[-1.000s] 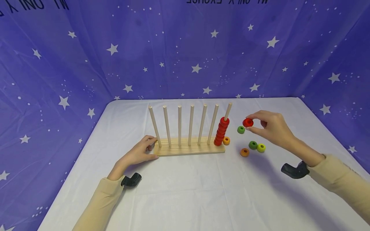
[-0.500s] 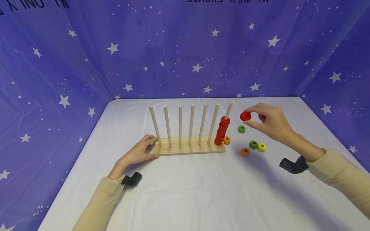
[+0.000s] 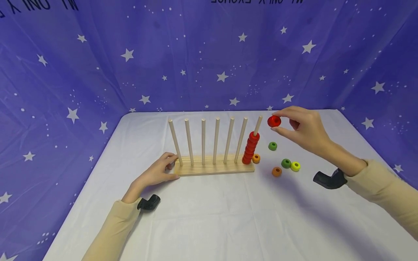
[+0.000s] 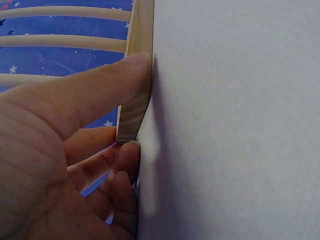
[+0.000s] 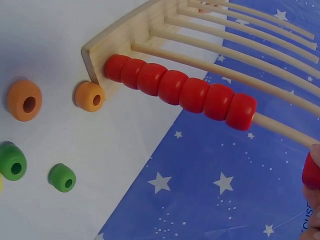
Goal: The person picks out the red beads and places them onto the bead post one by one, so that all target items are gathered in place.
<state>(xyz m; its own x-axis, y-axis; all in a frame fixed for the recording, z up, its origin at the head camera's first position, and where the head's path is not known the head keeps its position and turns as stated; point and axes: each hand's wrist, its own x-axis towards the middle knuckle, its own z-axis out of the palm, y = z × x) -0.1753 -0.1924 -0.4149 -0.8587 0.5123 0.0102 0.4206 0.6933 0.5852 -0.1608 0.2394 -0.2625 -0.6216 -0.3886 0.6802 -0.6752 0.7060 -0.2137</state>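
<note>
A pale wooden peg rack (image 3: 209, 169) with several upright rods stands on the table. My left hand (image 3: 158, 170) grips its left end, thumb along the front edge; in the left wrist view the thumb (image 4: 100, 92) lies on the wood and the other fingers bend behind the end. Several red beads (image 3: 250, 148) are stacked on the rightmost rod, whose top is bare. My right hand (image 3: 307, 128) pinches a red bead (image 3: 272, 121) between thumb and fingertips, just right of that rod's tip and apart from it. The right wrist view shows this red bead (image 5: 311, 172) at its right edge.
Loose beads lie right of the rack: a light green bead (image 3: 272, 146), a dark green bead (image 3: 286, 163), a yellow bead (image 3: 295, 166) and an orange bead (image 3: 276, 172). Another orange bead (image 3: 256, 158) sits beside the rack's right end. A starry purple curtain (image 3: 196, 54) hangs behind the table.
My right hand has lifted the red bead and carried it slightly left, closer to the rightmost rod's tip. My left hand and the rack have stayed in place.
</note>
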